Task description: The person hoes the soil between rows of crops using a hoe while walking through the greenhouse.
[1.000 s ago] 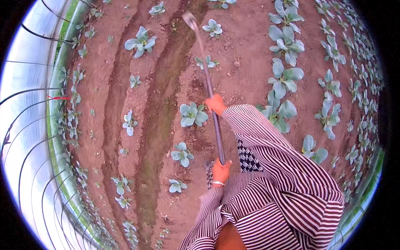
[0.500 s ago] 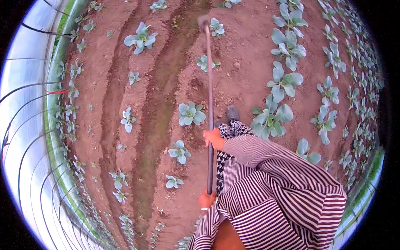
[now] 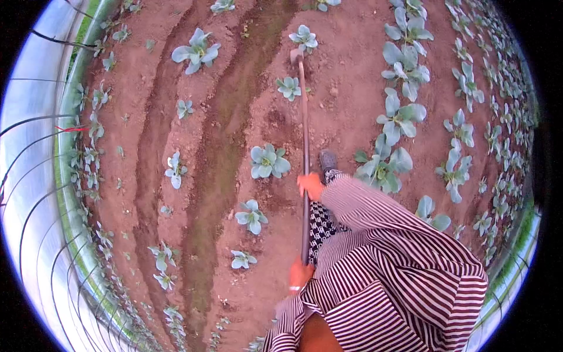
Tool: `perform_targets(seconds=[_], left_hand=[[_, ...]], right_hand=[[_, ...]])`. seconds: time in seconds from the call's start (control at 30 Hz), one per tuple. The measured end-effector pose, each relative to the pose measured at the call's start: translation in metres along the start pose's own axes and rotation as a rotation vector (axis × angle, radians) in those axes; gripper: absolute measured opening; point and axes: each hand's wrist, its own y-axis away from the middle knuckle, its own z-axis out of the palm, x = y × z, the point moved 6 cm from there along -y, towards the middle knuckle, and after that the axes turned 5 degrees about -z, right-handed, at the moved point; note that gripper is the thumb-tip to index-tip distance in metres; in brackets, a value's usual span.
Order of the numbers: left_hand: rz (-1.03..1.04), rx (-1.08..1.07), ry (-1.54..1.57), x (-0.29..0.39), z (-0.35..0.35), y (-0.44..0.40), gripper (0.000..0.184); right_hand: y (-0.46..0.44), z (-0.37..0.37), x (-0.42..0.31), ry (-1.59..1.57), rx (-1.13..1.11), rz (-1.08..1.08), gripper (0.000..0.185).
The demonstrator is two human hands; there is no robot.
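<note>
A long-handled hoe [image 3: 305, 135] stretches from my body up the planted bed. My right hand [image 3: 311, 186] is wrapped round the middle of its handle. Lower down, near the handle's end, my left hand [image 3: 300, 274] is closed on it too, a pale band at the wrist. The hoe's head [image 3: 297, 56] is at the soil just below a leafy seedling [image 3: 304, 39]. Another seedling [image 3: 288, 88] grows close to the left of the handle, and a larger plant [image 3: 269, 161] stands farther down the row.
A dense row of big-leaved plants [image 3: 400, 117] runs to the right, by my shoe [image 3: 328, 159]. A mossy furrow [image 3: 226, 135] lies on the left, with more seedlings beyond. Plastic sheeting on hoops [image 3: 35, 146] borders the far left.
The hoe's head has come down and toward me, from beside the upper seedling to the soil below it. Both hands have shifted slightly right with the handle.
</note>
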Motion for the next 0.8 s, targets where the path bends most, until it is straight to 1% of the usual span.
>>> perform_targets(seconds=[0.03,0.07,0.1,0.17,0.2,0.27,0.3,0.37,0.43,0.5,0.57,0.63,0.67,0.7,0.77,0.8], left_hand=[[0.092,0.005,0.045,-0.036,0.012,0.002,0.038],[0.128,0.007,0.014,-0.052,0.007,0.013,0.042],[0.068,0.025,0.043,-0.062,0.003,0.019,0.042],[-0.063,0.044,0.097,-0.073,-0.003,0.033,0.040],[-0.086,0.078,0.054,-0.069,-0.005,0.028,0.039],[-0.142,0.147,-0.045,-0.061,-0.015,0.012,0.036],[0.025,0.231,-0.053,-0.039,-0.024,0.003,0.036],[0.075,0.232,0.031,-0.017,-0.022,-0.031,0.035],[0.226,0.348,-0.005,0.045,-0.036,-0.057,0.033],[0.276,0.362,0.076,0.110,-0.043,-0.085,0.032],[0.283,0.346,0.119,0.193,-0.053,-0.096,0.029],[0.386,0.289,0.273,0.264,-0.049,-0.117,0.026],[0.359,0.294,0.310,0.299,-0.044,-0.124,0.023],[0.365,0.298,0.287,0.336,-0.044,-0.125,0.023],[0.386,0.250,0.371,0.384,-0.022,-0.142,0.023],[0.305,0.153,0.375,0.397,-0.007,-0.145,0.023]], right_hand=[[0.031,0.010,0.004,-0.064,0.187,0.329,0.018],[0.050,0.011,0.034,-0.030,0.168,0.374,0.016],[0.053,0.010,0.056,0.007,0.144,0.404,0.015],[0.069,0.035,0.036,-0.394,0.207,0.577,0.012],[0.068,0.042,0.007,-0.261,0.305,0.548,0.011],[0.043,0.050,-0.024,-0.343,0.248,0.521,0.012],[0.026,0.052,-0.039,-0.383,0.218,0.505,0.012],[-0.021,0.048,-0.079,-0.329,0.201,0.281,0.013],[-0.057,0.046,-0.153,-0.144,0.115,0.134,0.015],[-0.093,0.037,-0.224,-0.142,0.091,-0.044,0.012],[-0.131,0.017,-0.300,-0.035,0.143,-0.212,0.014],[-0.166,-0.009,-0.366,0.156,0.210,-0.261,0.013],[-0.188,-0.027,-0.394,0.247,0.248,-0.286,0.015],[-0.215,-0.046,-0.409,0.314,0.245,-0.247,0.015],[-0.263,-0.093,-0.413,0.435,0.248,-0.140,0.016],[-0.277,-0.117,-0.405,0.439,0.219,-0.086,0.017]])
